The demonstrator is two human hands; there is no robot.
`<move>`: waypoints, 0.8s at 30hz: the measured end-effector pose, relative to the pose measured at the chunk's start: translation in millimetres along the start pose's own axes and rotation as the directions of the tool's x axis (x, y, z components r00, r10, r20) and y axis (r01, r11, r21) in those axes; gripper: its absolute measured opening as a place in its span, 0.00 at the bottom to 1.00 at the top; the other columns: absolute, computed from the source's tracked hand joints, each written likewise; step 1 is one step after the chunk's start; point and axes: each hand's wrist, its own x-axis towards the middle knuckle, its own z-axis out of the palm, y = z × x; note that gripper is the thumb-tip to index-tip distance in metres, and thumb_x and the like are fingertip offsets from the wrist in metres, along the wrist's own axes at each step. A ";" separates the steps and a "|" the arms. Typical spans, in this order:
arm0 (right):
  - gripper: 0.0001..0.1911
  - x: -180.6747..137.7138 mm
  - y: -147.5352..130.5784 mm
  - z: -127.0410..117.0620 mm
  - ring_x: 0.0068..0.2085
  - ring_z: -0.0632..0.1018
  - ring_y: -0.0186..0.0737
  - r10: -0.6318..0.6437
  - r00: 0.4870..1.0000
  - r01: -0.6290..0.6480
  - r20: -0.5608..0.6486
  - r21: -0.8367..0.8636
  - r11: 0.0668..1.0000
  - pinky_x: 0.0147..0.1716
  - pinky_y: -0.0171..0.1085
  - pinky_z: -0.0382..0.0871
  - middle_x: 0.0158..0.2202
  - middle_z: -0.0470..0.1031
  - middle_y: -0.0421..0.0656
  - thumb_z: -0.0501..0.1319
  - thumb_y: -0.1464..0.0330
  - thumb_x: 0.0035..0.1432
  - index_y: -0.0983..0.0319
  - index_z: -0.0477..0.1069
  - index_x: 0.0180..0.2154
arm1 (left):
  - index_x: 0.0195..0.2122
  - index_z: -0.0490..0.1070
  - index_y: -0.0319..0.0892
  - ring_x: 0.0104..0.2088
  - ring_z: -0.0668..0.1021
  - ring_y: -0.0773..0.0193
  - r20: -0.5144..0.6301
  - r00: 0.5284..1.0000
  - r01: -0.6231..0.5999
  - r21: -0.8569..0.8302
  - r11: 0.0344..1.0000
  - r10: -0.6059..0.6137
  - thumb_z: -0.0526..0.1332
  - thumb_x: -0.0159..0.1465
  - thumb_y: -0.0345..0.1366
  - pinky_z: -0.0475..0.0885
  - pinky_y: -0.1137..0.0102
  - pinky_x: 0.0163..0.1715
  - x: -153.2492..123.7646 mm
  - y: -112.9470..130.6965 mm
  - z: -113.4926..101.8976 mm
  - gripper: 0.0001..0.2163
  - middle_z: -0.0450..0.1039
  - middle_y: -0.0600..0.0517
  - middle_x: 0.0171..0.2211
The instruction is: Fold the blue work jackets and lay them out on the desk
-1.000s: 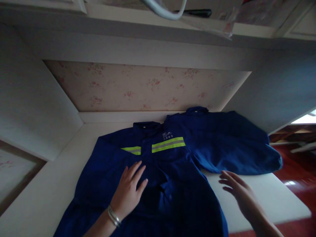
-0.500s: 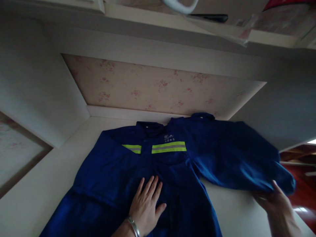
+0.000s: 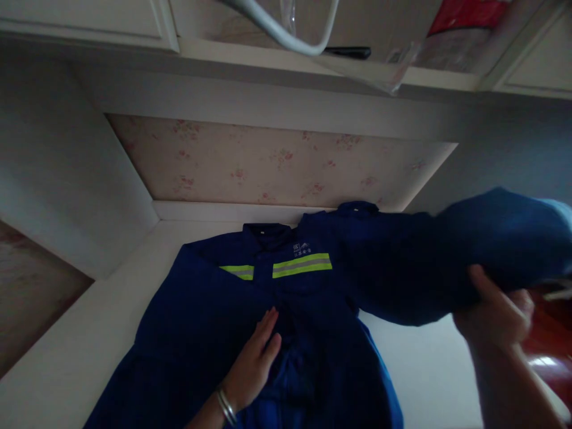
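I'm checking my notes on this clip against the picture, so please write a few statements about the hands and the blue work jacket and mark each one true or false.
1. The left hand lies flat on the front of the dark blue cloth work jacket. True.
2. The right hand is empty. False: it grips the jacket's sleeve, lifted off the white table.
3. The jacket has red stripes across the chest. False: the reflective stripes are yellow-green and grey.
4. Silver metal bangles sit on the left wrist. True.
5. The jacket's collar points toward the flowered wallpaper. True.
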 end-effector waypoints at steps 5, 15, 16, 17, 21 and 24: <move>0.16 -59.6 -79.1 101.4 0.47 0.77 0.49 -0.399 0.840 0.404 0.367 0.069 0.912 0.53 0.52 0.70 0.41 0.78 0.49 0.54 0.60 0.66 0.62 0.76 0.37 | 0.64 0.59 0.45 0.64 0.64 0.47 -0.141 0.969 -0.032 -0.885 0.464 -0.204 0.50 0.65 0.57 0.57 0.48 0.64 -20.8 13.8 -61.0 0.31 0.60 0.43 0.65; 0.17 -125.8 -93.9 156.8 0.63 0.66 0.41 -0.288 0.314 0.469 0.905 0.116 0.876 0.66 0.46 0.53 0.61 0.68 0.39 0.56 0.60 0.67 0.53 0.71 0.55 | 0.52 0.72 0.46 0.66 0.59 0.49 -0.377 0.786 0.203 -0.591 0.781 -0.490 0.69 0.52 0.49 0.48 0.56 0.68 -72.0 -47.9 -110.5 0.27 0.69 0.48 0.60; 0.17 -125.0 -88.0 154.9 0.62 0.67 0.41 -0.263 0.393 0.482 0.881 0.046 0.875 0.66 0.47 0.54 0.60 0.69 0.40 0.56 0.61 0.67 0.54 0.72 0.54 | 0.54 0.71 0.46 0.67 0.58 0.50 -0.391 0.788 0.215 -0.549 0.808 -0.476 0.68 0.53 0.51 0.47 0.57 0.68 -73.2 -49.1 -109.0 0.29 0.66 0.48 0.62; 0.17 -123.6 -80.8 153.2 0.62 0.67 0.43 -0.248 0.468 0.504 0.848 -0.025 0.863 0.65 0.50 0.54 0.60 0.69 0.41 0.55 0.62 0.67 0.54 0.72 0.54 | 0.57 0.68 0.47 0.67 0.58 0.51 -0.407 0.787 0.229 -0.505 0.832 -0.463 0.65 0.55 0.54 0.48 0.57 0.68 -74.6 -48.5 -108.1 0.31 0.63 0.49 0.64; 0.19 -112.7 -38.8 146.4 0.64 0.63 0.51 -0.252 0.690 0.568 0.678 -0.291 0.770 0.64 0.63 0.49 0.63 0.65 0.44 0.53 0.61 0.67 0.54 0.70 0.57 | 0.63 0.60 0.47 0.66 0.61 0.49 -0.429 0.792 0.299 -0.348 0.889 -0.434 0.62 0.55 0.58 0.54 0.56 0.66 -83.9 -40.6 -114.2 0.37 0.62 0.47 0.64; 0.24 -99.1 -1.0 141.9 0.66 0.61 0.52 -0.203 0.783 0.520 0.588 -0.439 0.732 0.64 0.63 0.50 0.64 0.62 0.46 0.52 0.58 0.67 0.58 0.65 0.61 | 0.61 0.63 0.47 0.64 0.64 0.48 -0.423 0.815 0.342 -0.200 0.918 -0.396 0.68 0.51 0.53 0.51 0.55 0.66 -92.2 -41.3 -122.4 0.37 0.68 0.47 0.60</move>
